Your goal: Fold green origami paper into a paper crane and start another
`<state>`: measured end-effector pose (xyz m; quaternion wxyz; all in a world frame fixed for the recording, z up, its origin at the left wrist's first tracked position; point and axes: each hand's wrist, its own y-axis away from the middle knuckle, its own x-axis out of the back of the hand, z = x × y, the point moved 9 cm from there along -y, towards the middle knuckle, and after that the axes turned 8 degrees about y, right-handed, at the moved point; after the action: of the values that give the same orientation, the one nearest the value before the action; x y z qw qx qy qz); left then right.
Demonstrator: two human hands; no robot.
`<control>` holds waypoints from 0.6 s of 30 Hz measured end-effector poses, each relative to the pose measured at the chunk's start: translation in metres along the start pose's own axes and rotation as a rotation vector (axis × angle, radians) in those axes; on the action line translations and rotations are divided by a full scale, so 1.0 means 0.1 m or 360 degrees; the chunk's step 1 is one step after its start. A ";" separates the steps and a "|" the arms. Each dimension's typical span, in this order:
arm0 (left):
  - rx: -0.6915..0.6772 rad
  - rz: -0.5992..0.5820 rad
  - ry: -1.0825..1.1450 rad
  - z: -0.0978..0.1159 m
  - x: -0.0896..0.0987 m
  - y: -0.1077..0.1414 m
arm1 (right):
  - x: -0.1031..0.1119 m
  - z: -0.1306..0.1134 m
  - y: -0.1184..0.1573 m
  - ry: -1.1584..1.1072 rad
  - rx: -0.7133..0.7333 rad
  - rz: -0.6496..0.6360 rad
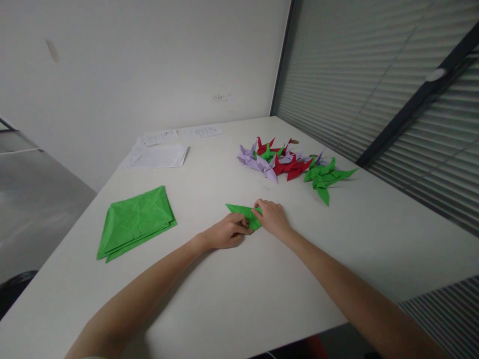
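A folded piece of green paper [254,222] lies on the white table between my hands, one pointed corner reaching out to the left. My left hand [229,231] has its fingers curled on the paper's lower left part. On the right side, my right hand [272,216] pinches the paper's edge with thumb and fingers. The fingers hide parts of the folds. To the left sits a stack of creased green sheets [138,219].
Folded paper figures in purple [266,167], red [295,168] and green [324,178] lie in a group at the back right, near the window blinds [374,75]. Printed papers [159,155] rest at the back left of the table [209,304], by the wall.
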<state>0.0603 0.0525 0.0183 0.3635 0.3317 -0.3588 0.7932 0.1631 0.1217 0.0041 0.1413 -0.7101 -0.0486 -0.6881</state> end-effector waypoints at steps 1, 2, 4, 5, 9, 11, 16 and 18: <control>0.0013 0.0013 0.0020 -0.01 0.01 0.00 | 0.00 0.00 0.00 0.0000 0.0002 -0.0001; 0.0026 0.0027 0.0032 -0.01 0.01 0.00 | 0.00 0.00 0.00 0.0001 0.0003 0.0000; 0.0053 0.0041 0.0014 -0.01 0.02 0.00 | 0.00 -0.01 0.00 0.0008 0.0010 0.0004; 0.0070 0.0037 -0.0013 -0.01 0.02 0.00 | 0.00 -0.01 0.00 0.0015 0.0012 0.0004; 0.0158 0.0036 -0.0078 -0.03 0.00 -0.02 | 0.00 -0.02 0.00 0.0048 0.0010 0.0005; 0.0196 0.0092 -0.0090 -0.07 0.01 -0.02 | 0.00 -0.03 0.00 0.0055 0.0013 0.0003; 0.0321 0.0271 -0.0090 -0.18 0.04 -0.02 | 0.00 -0.03 0.01 0.0070 0.0006 -0.0005; 0.0355 0.0282 -0.0124 -0.19 0.05 -0.03 | 0.01 -0.03 0.01 0.0076 0.0003 -0.0001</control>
<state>0.0552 0.0705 0.0130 0.2386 0.3676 -0.3101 0.8437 0.1602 0.1200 0.0047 0.1429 -0.6932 -0.0462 -0.7049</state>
